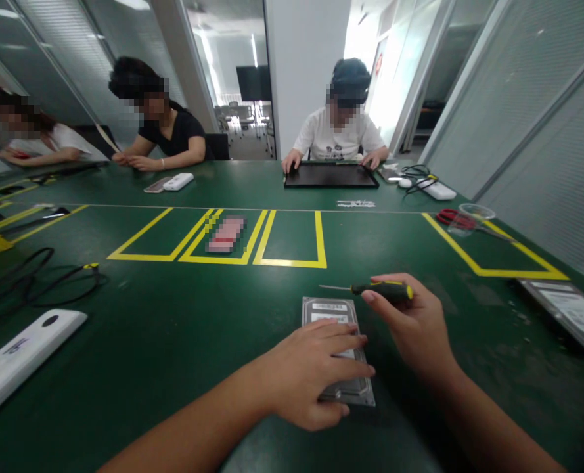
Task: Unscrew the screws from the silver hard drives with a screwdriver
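A grey hard disk drive [332,312] lies flat on the green table [173,341] right in front of me. My left hand [311,371] rests on top of it, fingers stretched flat over its near half. My right hand [414,325] hovers just right of the drive, closed around a small screwdriver [370,289] with a black and yellow handle. Its thin metal shaft points left, above the drive's far edge.
Yellow tape boxes [252,240] mark the table's middle. A white device [20,358] and black cables [35,282] lie at the left. Another drive [567,312] lies at the right, with red scissors [456,218] beyond it. Three people sit across the table, one at a black tray [328,176].
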`<state>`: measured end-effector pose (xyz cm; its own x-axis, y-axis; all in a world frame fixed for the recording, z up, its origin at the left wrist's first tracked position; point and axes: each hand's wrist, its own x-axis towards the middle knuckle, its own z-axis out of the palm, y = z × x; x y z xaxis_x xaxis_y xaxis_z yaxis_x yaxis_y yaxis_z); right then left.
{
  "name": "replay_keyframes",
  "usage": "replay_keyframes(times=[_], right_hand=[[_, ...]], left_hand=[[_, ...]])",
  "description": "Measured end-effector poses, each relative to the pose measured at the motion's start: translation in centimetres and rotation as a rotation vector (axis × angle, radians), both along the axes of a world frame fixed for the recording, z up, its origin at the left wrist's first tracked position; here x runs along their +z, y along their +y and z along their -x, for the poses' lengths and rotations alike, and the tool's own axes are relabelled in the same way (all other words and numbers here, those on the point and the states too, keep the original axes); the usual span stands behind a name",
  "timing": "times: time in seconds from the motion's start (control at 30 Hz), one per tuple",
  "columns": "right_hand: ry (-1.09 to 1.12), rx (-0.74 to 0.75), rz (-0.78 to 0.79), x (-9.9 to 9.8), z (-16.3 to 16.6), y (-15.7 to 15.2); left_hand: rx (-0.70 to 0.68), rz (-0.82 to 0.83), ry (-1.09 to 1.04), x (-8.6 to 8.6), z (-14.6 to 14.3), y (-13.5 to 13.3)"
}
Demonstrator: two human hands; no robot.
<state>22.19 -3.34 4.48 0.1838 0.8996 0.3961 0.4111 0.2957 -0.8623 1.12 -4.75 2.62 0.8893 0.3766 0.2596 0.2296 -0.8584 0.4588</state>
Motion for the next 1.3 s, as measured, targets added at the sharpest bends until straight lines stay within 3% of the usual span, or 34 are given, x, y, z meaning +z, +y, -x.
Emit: replay_keyframes(times=[0.13,0.23,0.43,0.63,0.93,1.13,1.3], right_hand=[[0.107,0.084,-0.013,1.1,1.0,0.4],[0.068,0.160,-0.009,2.4,1.6,0.9],[-0.281,0.105,-0.121,4.9,2.5,1.7],[-0.568,0.079,-0.250,6.1,4.1,2.9],[-0.696,0.132,-0.303,5.9,5.2,4.1],[-0.692,0.183,-0.305,4.9,5.2,4.6],[-0.665,0.143,-0.376,4.7,5.1,4.4]], left_hand=[[-0.010,0.003,-0.004,0.2,0.0,0.2],[-0.008,0.002,-0.005,0.1,0.0,0.2],[-0.003,0.009,-0.017,-0.2,0.1,0.5],[-0.009,0.020,-0.048,-0.4,0.1,0.8],[-0.014,-0.016,-0.036,-1.0,0.1,0.9],[0.051,-0.099,0.096,-0.2,0.3,0.2],[0.067,-0.132,0.144,0.3,0.2,-0.2]])
